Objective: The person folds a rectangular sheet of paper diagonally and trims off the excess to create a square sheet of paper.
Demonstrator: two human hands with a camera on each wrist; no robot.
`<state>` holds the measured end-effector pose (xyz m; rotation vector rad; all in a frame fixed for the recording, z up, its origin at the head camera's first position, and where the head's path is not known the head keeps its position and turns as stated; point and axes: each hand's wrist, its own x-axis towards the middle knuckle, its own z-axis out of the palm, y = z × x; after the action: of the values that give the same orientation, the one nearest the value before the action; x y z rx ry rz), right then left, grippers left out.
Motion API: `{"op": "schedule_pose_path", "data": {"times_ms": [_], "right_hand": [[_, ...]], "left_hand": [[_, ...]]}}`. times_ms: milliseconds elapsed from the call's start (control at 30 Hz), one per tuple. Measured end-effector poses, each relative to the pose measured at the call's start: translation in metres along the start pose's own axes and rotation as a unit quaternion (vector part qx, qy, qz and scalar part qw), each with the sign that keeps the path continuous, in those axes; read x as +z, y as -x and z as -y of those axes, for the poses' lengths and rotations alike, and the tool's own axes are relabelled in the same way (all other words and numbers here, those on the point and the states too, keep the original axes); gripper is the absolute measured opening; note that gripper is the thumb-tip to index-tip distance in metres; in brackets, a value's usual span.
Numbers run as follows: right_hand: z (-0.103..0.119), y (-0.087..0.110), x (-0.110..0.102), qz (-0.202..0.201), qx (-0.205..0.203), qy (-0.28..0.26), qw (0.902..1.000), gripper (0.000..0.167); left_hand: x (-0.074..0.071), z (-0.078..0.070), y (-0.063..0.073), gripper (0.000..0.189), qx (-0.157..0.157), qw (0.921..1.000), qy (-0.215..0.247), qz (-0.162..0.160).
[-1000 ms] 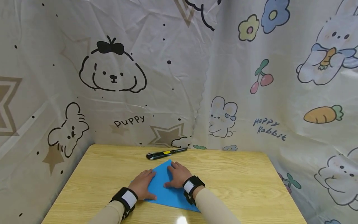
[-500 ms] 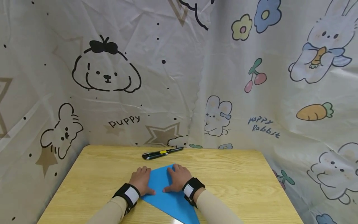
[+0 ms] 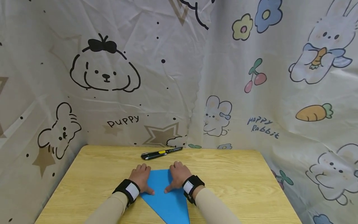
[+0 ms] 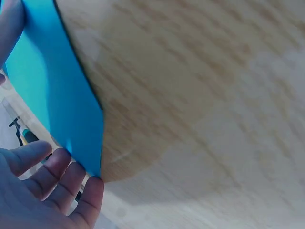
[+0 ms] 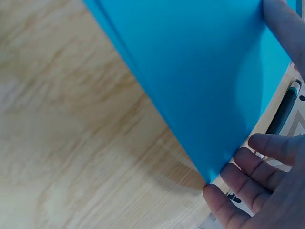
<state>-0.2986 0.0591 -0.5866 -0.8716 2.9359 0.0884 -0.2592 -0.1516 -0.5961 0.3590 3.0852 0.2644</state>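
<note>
A: Where to look for the blue paper?

B: On the wood-grained bench, toward the person's side, lying between the left grip and the right grip and touching both.

A: Shaped how?

B: Nearly straight across the far edge, broadest around the thumbs, then narrowing toward the person. Runs out of the head view at the bottom, so can't tell about the near tip. Has a doubled line along one side in the right wrist view, like stacked layers.

A: Clenched or loose, on the left?

B: Loose. Rests with the thumb on top of the paper and touches an edge with relaxed fingertips.

A: And on the right?

B: Much the same: relaxed, with the thumb laid over the paper and the fingertips set against an edge by a corner.

A: See anything farther back?

B: A black cutter with a yellow patch, lying aslant near the back of the bench, apart from the paper and from both grips.

A: Wearing what on the arms?

B: Beige sleeves, plus black wrist straps with white patches.

A: And behind the bench?

B: Pale, creased cloth, printed with cartoon animals, flowers and fruit. Reads "Puppy" toward the left and "Happy Rabbit" toward the right.
</note>
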Motion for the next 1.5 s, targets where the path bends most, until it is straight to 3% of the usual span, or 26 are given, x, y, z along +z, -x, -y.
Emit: {"op": "schedule_pose_path", "data": {"times_ms": [267,533,700,867,1033,1200,1300,1367,1500], "right_hand": [[-0.003,0.004,0.003,-0.008,0.000,-0.020,0.9998,0.099],[-0.010,0.010,0.003,-0.013,0.033,-0.105,0.9938,0.085],[-0.015,0.014,0.002,0.004,0.047,-0.117,0.9921,0.086],[-0.015,0.016,0.003,-0.009,0.042,-0.128,0.9908,0.073],[-0.018,0.017,-0.005,-0.006,0.059,-0.199,0.9781,0.047],[-0.025,0.017,-0.009,-0.030,0.051,-0.264,0.9628,0.024],[-0.030,0.019,-0.011,-0.071,0.037,-0.282,0.9561,0.016],[-0.032,0.021,-0.014,-0.092,0.036,-0.294,0.9506,0.011],[-0.038,0.025,-0.023,-0.120,0.036,-0.317,0.9401,0.006]], "left_hand": [[-0.006,-0.008,-0.003,0.101,-0.008,0.9992,0.013,0.037],[-0.004,-0.008,0.004,0.094,0.005,0.9990,0.043,0.006],[-0.002,-0.007,0.007,0.095,0.022,0.9981,0.057,-0.005],[0.000,-0.008,0.007,0.088,0.024,0.9980,0.059,0.005],[0.000,-0.010,0.009,0.098,0.023,0.9966,0.078,-0.013],[0.003,-0.008,0.013,0.123,-0.005,0.9922,0.118,-0.039],[0.006,-0.006,0.014,0.130,-0.028,0.9845,0.167,-0.045],[0.004,-0.004,0.014,0.130,-0.045,0.9746,0.216,-0.040],[-0.003,0.004,0.012,0.116,-0.090,0.9430,0.319,-0.027]]}}
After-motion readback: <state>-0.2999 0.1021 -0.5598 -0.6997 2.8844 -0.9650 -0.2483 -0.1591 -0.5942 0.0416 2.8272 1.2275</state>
